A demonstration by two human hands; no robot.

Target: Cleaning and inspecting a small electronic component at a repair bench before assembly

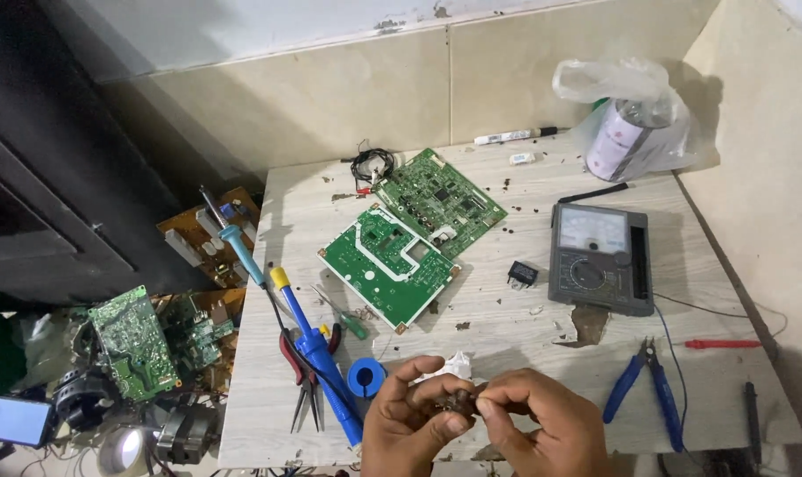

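At the near edge of the pale wood-grain table (525, 327), we pinch a small dark component (465, 405) between both hands; it is too small and too covered to identify. Our left hand (410, 424) curls nearly closed, thumb and forefinger gripping the part from the left, while our right hand (542, 424) closes its fingertips on the other end. Just behind the hands lie a crumpled white scrap (454, 364) and a blue spool of solder (366, 377). To the left rest a blue desoldering pump with a yellow cap (317, 353), red-handled pliers (300, 371) and a blue-handled soldering iron (233, 243). Farther back sit two green circuit boards (410, 234), one overlapping the other, with a small black part (522, 273) and a grey analogue multimeter (601, 256) to their right. Blue-handled cutters (648, 389) lie near our right hand. We judge the work mid-course: the part is off any board and in hand, and nothing shows it fitted anywhere yet.
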